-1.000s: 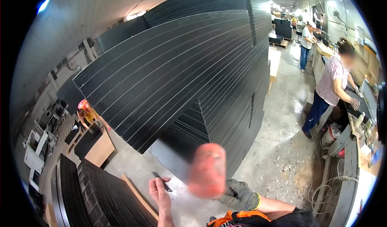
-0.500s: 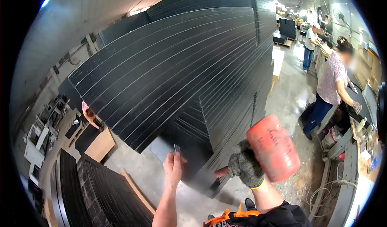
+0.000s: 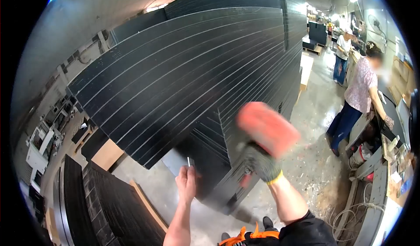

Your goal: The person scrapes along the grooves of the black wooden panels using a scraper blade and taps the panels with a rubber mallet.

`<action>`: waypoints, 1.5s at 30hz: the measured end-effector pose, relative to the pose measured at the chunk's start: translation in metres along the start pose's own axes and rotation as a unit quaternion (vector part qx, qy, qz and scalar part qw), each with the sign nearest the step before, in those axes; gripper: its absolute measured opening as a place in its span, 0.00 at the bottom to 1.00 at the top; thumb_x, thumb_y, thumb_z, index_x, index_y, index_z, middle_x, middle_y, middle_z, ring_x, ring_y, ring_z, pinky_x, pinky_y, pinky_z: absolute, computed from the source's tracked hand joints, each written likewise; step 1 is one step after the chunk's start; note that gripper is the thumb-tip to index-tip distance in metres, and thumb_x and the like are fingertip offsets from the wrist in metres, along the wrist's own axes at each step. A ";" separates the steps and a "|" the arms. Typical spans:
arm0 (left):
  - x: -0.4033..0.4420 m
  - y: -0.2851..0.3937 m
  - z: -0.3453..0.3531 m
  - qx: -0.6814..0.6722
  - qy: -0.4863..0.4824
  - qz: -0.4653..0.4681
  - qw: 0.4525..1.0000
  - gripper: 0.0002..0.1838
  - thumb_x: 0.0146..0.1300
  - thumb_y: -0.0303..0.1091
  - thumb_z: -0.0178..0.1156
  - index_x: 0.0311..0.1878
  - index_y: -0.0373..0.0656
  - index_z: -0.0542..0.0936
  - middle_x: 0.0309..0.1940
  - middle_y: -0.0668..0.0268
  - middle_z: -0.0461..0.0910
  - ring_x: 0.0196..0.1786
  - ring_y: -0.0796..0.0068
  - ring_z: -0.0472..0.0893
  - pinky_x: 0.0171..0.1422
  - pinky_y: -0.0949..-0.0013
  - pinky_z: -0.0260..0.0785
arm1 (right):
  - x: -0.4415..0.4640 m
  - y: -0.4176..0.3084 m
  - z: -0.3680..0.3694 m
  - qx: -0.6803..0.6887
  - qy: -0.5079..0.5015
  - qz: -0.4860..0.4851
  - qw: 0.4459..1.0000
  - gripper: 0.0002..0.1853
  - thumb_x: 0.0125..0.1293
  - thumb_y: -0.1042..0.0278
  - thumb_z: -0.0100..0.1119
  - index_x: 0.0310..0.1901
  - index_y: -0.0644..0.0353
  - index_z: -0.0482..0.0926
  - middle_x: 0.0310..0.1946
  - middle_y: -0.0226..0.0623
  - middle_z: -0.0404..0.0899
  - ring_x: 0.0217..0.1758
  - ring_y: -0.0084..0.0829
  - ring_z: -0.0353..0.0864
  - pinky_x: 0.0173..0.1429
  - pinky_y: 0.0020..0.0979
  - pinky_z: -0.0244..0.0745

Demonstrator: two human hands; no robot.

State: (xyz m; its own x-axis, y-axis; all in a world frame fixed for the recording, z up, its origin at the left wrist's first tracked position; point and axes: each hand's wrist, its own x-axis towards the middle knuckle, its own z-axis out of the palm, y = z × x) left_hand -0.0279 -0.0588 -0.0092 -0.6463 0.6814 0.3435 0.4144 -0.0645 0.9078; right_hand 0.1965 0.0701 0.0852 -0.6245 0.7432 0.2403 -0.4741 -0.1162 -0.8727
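Note:
My bare left hand (image 3: 186, 184) pinches a small, thin metal piece (image 3: 189, 161) that stands up above the fingertips; its exact kind is too small to tell. Behind it rises a tall stack of black panels (image 3: 183, 80) with pale edge lines. My right hand (image 3: 262, 163), in a dark grey knit glove with a yellow cuff, is wrapped round the handle of a red mallet (image 3: 267, 128). The mallet head is blurred by motion and held up in front of the stack's right side, to the right of the metal piece.
More dark panels (image 3: 111, 202) stand at the lower left beside a wooden strip. On the right, a person in a patterned top (image 3: 362, 84) leans over a long workbench (image 3: 400, 176), and another person (image 3: 342, 53) works farther back. A white bucket (image 3: 359, 156) and a coiled cord are under the bench.
My right hand has swung the mallet left and upward, tilting its head. My left hand keeps its pinch on the metal piece. The near co-worker's arm has lowered a little.

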 end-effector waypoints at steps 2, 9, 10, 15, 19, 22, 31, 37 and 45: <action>-0.005 0.003 -0.001 0.007 0.010 0.006 1.000 0.16 0.71 0.38 0.52 0.30 0.37 0.75 0.21 0.64 0.81 0.24 0.78 0.76 0.32 0.72 0.68 | 0.009 -0.006 -0.008 -0.135 -0.009 0.055 0.989 0.10 0.62 0.65 0.59 0.40 0.62 0.78 0.23 0.29 0.73 0.21 0.23 0.73 0.26 0.26 0.72; -0.003 0.000 0.005 -0.021 0.019 0.002 1.000 0.17 0.72 0.40 0.52 0.31 0.36 0.76 0.20 0.66 0.79 0.20 0.81 0.71 0.27 0.73 0.65 | -0.001 0.011 -0.007 -0.366 0.093 -0.288 0.880 0.17 0.61 0.71 0.61 0.52 0.59 0.77 0.39 0.33 0.78 0.38 0.29 0.77 0.45 0.31 0.75; -0.002 0.002 0.005 -0.017 0.017 0.010 1.000 0.17 0.72 0.39 0.52 0.31 0.36 0.76 0.20 0.66 0.79 0.21 0.81 0.71 0.27 0.73 0.65 | 0.006 0.000 -0.008 -0.467 0.090 -0.271 0.837 0.17 0.60 0.74 0.61 0.52 0.58 0.76 0.39 0.32 0.78 0.37 0.28 0.77 0.44 0.30 0.75; -0.001 -0.013 0.005 -0.033 0.032 0.049 0.998 0.17 0.73 0.40 0.51 0.32 0.37 0.75 0.20 0.68 0.78 0.21 0.83 0.71 0.27 0.74 0.64 | -0.008 -0.015 -0.015 -0.523 0.016 -0.134 0.841 0.20 0.64 0.74 0.53 0.59 0.58 0.73 0.53 0.39 0.74 0.55 0.34 0.73 0.61 0.35 0.68; -0.005 -0.001 0.000 -0.117 0.035 0.017 0.992 0.17 0.74 0.42 0.50 0.33 0.39 0.75 0.22 0.70 0.78 0.21 0.83 0.70 0.27 0.74 0.65 | -0.060 0.043 -0.038 -0.565 -0.031 -0.089 0.820 0.27 0.64 0.65 0.55 0.65 0.60 0.66 0.60 0.46 0.71 0.64 0.38 0.70 0.68 0.37 0.65; -0.005 0.003 -0.007 -0.116 0.050 0.001 0.992 0.17 0.74 0.43 0.49 0.34 0.40 0.73 0.24 0.70 0.79 0.23 0.84 0.71 0.30 0.75 0.66 | -0.065 0.013 0.006 -0.484 -0.007 0.191 0.854 0.20 0.65 0.62 0.58 0.56 0.59 0.70 0.41 0.39 0.78 0.33 0.27 0.76 0.41 0.31 0.75; 0.003 -0.024 -0.004 -0.333 0.150 0.025 0.931 0.13 0.76 0.39 0.46 0.37 0.41 0.70 0.25 0.67 0.73 0.29 0.78 0.74 0.39 0.73 0.69 | -0.074 -0.042 0.070 -0.634 -0.325 -0.265 0.650 0.22 0.63 0.63 0.61 0.58 0.61 0.73 0.48 0.52 0.79 0.32 0.40 0.84 0.33 0.36 0.80; 0.004 -0.022 0.001 -0.381 0.282 0.016 0.880 0.13 0.76 0.41 0.47 0.36 0.43 0.66 0.27 0.68 0.70 0.31 0.76 0.71 0.39 0.70 0.68 | -0.045 -0.061 0.130 -0.763 -0.284 -0.048 0.578 0.32 0.62 0.71 0.52 0.69 0.65 0.60 0.52 0.60 0.75 0.35 0.52 0.82 0.38 0.42 0.80; 0.002 -0.018 -0.003 -0.427 0.223 0.029 0.876 0.14 0.76 0.41 0.46 0.36 0.42 0.64 0.26 0.66 0.70 0.31 0.73 0.73 0.42 0.69 0.66 | -0.016 -0.070 0.127 -0.625 -0.208 0.051 0.751 0.21 0.68 0.65 0.53 0.62 0.58 0.67 0.33 0.35 0.76 0.21 0.22 0.77 0.22 0.26 0.75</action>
State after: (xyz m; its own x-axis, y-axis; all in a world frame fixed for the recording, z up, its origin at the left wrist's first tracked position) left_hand -0.0385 -0.0589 -0.0242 -0.9053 0.3179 0.2818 -0.0518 -0.7410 0.6695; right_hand 0.1602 -0.0176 0.1963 -0.8809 0.4723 0.0306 0.3798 0.7440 -0.5496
